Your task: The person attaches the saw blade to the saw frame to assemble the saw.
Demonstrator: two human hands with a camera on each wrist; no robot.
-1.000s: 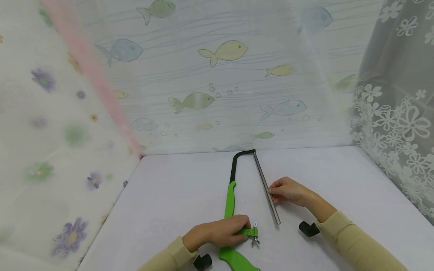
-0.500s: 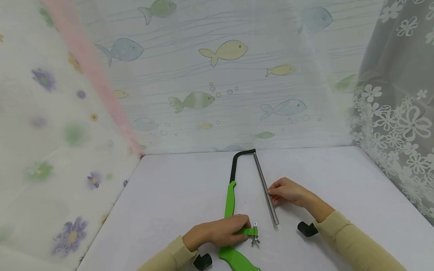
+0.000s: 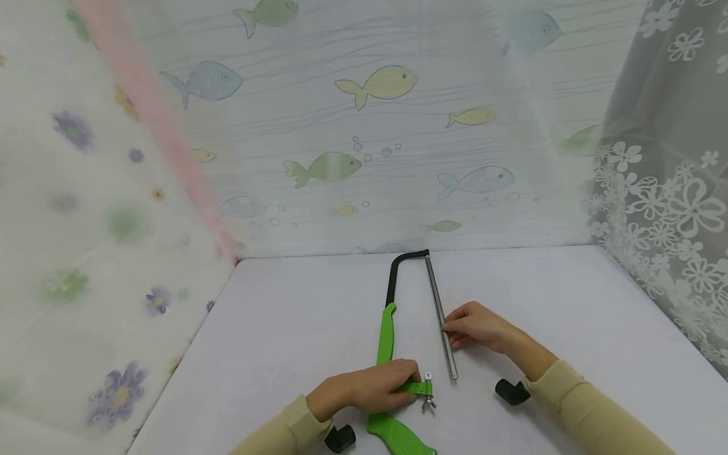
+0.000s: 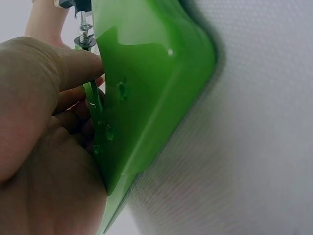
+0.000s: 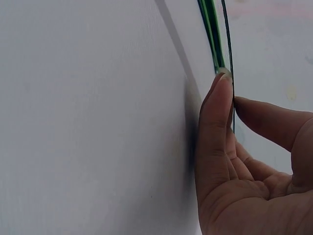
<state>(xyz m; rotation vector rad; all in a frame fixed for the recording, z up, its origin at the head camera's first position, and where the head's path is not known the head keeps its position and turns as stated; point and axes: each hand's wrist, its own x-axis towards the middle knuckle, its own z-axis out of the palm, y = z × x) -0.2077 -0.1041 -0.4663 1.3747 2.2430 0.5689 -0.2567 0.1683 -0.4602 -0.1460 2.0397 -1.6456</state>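
Observation:
A hacksaw with a green and black frame (image 3: 386, 335) lies on the white table. My left hand (image 3: 370, 387) grips the green frame near the handle (image 3: 400, 437), beside the short arm that carries a bolt and wing nut (image 3: 428, 403). The thin grey blade (image 3: 436, 291) meets the frame's far black end; its near end lies apart from the bolt, a little beyond and to the right of it. Between thumb and fingers, my right hand (image 3: 476, 327) pinches the blade about midway; the right wrist view shows the blade (image 5: 229, 44) edge-on. The left wrist view shows the green frame (image 4: 151, 83) close up.
Black wrist-camera mounts sit under the left wrist (image 3: 340, 439) and the right wrist (image 3: 512, 392). A fish-print curtain (image 3: 364, 126) hangs behind the table (image 3: 273, 328), with more curtains on both sides.
My right hand has moved slightly left and nearer, swinging the blade's near end left toward the bolt. My left hand and the frame have stayed still.

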